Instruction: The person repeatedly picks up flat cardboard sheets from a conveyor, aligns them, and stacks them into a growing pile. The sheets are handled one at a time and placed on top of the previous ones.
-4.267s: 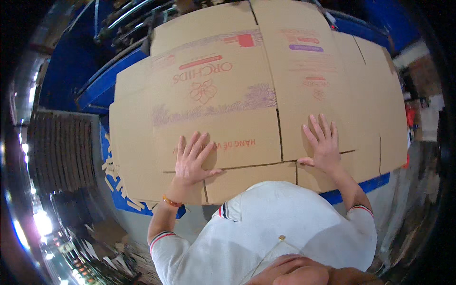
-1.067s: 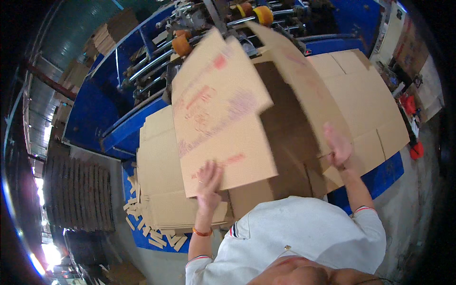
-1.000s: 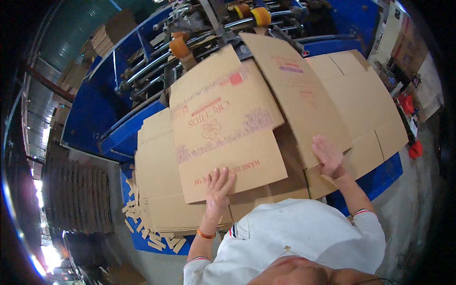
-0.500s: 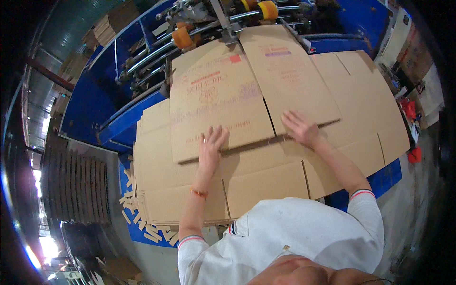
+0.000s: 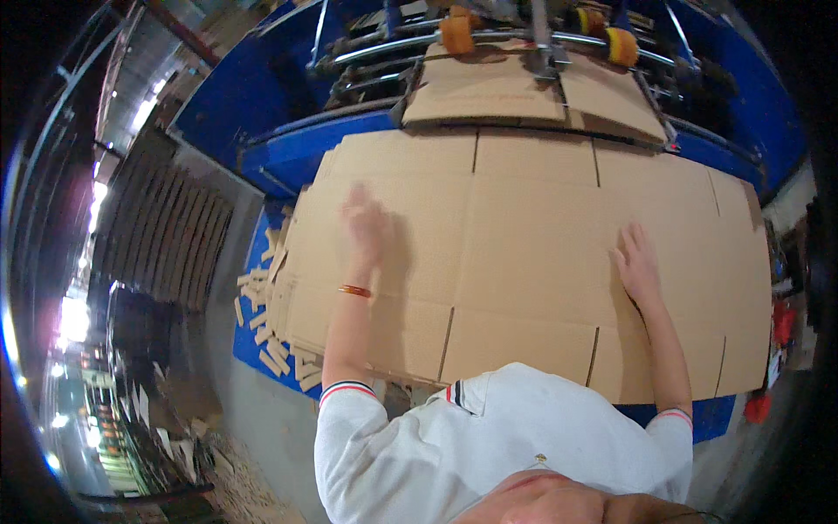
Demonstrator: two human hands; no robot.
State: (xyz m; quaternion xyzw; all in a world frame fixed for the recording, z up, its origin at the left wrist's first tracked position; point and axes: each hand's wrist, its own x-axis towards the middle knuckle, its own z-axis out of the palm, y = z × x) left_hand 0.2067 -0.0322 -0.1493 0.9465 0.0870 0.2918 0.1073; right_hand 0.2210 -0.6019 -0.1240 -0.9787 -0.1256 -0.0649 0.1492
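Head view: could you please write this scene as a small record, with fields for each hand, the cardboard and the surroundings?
Left hand: blurred, over the left part of the top carton blank; contact unclear
Right hand: fingers extended, at the blank's right part
Top carton blank: unfolded, slotted, plain brown face up
Two-panel cardboard piece: beyond the blank, partly beneath orange-yellow rollers
Machine: blue, with metal bars
Cardboard scraps: left of the blank
Left wrist: orange bangle

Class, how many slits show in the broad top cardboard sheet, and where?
6 show in the cardboard sheet: far left slit, far middle slit, far right slit, near left slit, near middle slit and near right slit. The shirt may hide others.
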